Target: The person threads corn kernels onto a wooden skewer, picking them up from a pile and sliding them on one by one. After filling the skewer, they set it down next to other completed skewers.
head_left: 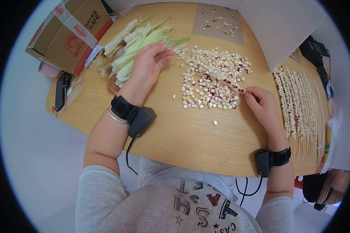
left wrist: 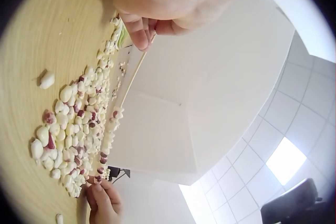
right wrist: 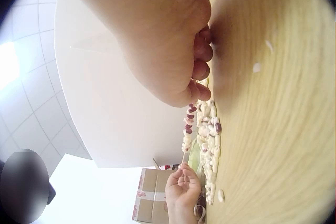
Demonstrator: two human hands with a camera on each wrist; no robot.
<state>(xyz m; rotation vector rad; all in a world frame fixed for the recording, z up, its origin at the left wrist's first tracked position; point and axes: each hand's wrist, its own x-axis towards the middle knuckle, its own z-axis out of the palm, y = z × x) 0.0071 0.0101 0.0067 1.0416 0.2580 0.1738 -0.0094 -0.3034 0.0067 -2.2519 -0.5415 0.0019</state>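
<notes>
A thin stick (left wrist: 135,74) threaded with corn kernels runs slantwise between both hands, above a spread of loose corn kernels (head_left: 206,97). Its bare end is pinched between the thumb and fingers of my left hand (head_left: 153,62). At the other end, by dark red kernels on the stick, my right hand (head_left: 263,105) pinches it with thumb and forefinger. White and dark red kernels (right wrist: 188,124) cover the part nearer the right hand. The spread lies on the wooden table (head_left: 155,116), and a single white kernel (head_left: 215,123) sits apart toward the front.
On the right lie several kernel-threaded sticks (head_left: 297,103) in a row. Corn cobs (head_left: 120,37) and green husks (head_left: 130,62) lie at the left, beside a cardboard box (head_left: 72,35). A grey sheet (head_left: 217,25) with scattered kernels is at the back, near a white panel (head_left: 278,29).
</notes>
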